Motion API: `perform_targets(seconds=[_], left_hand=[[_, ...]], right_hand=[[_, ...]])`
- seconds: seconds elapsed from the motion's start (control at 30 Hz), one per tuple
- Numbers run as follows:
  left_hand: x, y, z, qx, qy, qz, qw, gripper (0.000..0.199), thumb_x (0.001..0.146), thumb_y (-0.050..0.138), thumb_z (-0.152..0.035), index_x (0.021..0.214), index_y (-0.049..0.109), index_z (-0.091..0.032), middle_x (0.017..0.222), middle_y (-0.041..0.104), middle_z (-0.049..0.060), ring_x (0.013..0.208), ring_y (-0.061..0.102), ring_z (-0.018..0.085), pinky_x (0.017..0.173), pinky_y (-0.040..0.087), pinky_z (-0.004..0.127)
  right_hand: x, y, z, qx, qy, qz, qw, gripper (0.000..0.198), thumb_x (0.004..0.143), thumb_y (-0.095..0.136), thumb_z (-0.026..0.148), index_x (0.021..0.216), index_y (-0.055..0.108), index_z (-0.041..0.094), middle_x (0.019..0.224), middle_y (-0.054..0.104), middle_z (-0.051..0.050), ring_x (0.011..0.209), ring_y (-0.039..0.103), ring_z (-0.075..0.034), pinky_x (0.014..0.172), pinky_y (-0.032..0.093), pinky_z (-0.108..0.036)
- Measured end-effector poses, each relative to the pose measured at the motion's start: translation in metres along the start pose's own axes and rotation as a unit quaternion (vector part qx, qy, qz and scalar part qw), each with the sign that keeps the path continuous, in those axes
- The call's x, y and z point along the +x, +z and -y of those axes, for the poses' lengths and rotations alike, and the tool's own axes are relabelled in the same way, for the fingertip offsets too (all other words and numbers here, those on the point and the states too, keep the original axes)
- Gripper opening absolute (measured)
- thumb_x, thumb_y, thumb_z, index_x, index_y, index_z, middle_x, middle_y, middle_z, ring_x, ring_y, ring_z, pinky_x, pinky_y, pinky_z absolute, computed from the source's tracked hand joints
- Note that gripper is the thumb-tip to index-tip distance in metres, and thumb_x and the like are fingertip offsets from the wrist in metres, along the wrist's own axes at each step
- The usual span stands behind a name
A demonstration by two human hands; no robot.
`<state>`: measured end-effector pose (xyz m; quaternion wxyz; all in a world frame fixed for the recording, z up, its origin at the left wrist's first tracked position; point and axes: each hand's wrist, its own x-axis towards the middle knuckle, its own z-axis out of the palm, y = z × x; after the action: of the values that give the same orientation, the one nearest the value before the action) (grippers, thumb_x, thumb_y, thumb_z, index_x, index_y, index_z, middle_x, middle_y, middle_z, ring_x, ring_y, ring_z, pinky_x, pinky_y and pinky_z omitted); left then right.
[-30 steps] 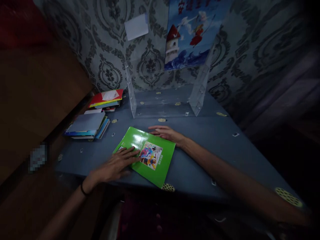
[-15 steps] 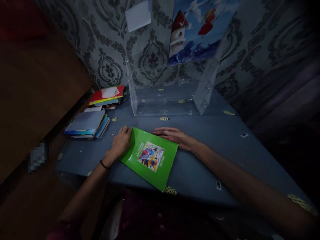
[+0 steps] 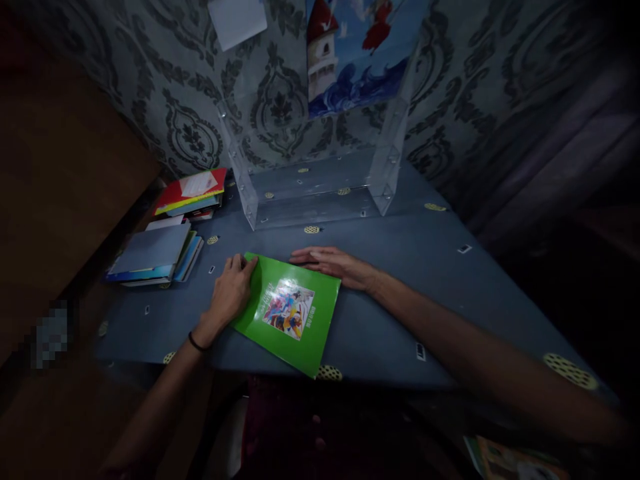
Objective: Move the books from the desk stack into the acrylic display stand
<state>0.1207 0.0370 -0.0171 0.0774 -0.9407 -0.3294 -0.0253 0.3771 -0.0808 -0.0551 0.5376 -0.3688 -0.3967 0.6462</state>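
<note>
One green book (image 3: 289, 319) lies closed at a slant near the front edge of the table (image 3: 380, 333), between the two hands. Its cover carries one coloured picture, with pale lettering to the left of it and a small pale line to the right, both too blurred to read. The left hand (image 3: 231, 290), with one dark band (image 3: 199, 342) at the wrist, is bent around the book's upper left corner, thumb at the cover, fingers curled; whether they pinch it cannot be told, as the fingertips are hidden. The right hand (image 3: 337, 263) is unclenched, its fingers nearly straight and close together along the far edge, grasping nothing visible. To the left stand two stacks of books, the nearer stack (image 3: 155, 250) topped with grey, the farther stack (image 3: 193, 190) with red; their books cannot be counted surely. Behind is one clear stand (image 3: 386, 170). The patterned wall (image 3: 280, 110) bears one white sheet (image 3: 239, 23) and one sea-and-tower poster (image 3: 350, 73).
</note>
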Motion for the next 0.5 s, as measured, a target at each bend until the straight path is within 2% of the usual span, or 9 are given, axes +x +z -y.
perform_targets(seconds=[0.17,0.27,0.5], left_hand=[[-0.003,-0.006,-0.011,-0.006,0.007,0.017,1.0,0.053,0.095,0.039,-0.006,0.142,0.055,-0.023,0.115,0.056,0.013,0.107,0.051,0.028,0.073,0.053,0.033],[-0.002,-0.009,-0.018,-0.021,0.018,0.022,0.999,0.053,0.094,0.039,-0.005,0.142,0.055,-0.022,0.116,0.057,0.013,0.108,0.052,0.028,0.076,0.052,0.034],[-0.004,-0.011,-0.045,-0.073,0.091,0.022,0.993,0.053,0.095,0.044,-0.007,0.145,0.054,-0.022,0.115,0.055,0.012,0.105,0.053,0.027,0.085,0.05,0.038]], right_hand=[[0.0,0.0,0.0,0.01,-0.009,0.007,1.0,0.04,0.09,0.073,0.048,0.121,0.071,0.024,0.132,0.068,-0.008,0.124,0.061,-0.023,0.116,0.039,-0.045],[0.001,0.0,-0.001,0.023,-0.013,0.01,1.0,0.039,0.09,0.074,0.047,0.121,0.072,0.023,0.13,0.07,-0.008,0.122,0.062,-0.023,0.117,0.039,-0.045],[0.003,0.0,-0.003,0.047,-0.022,0.008,0.999,0.03,0.098,0.065,0.042,0.118,0.073,0.022,0.125,0.072,-0.008,0.116,0.065,-0.021,0.116,0.041,-0.043]])
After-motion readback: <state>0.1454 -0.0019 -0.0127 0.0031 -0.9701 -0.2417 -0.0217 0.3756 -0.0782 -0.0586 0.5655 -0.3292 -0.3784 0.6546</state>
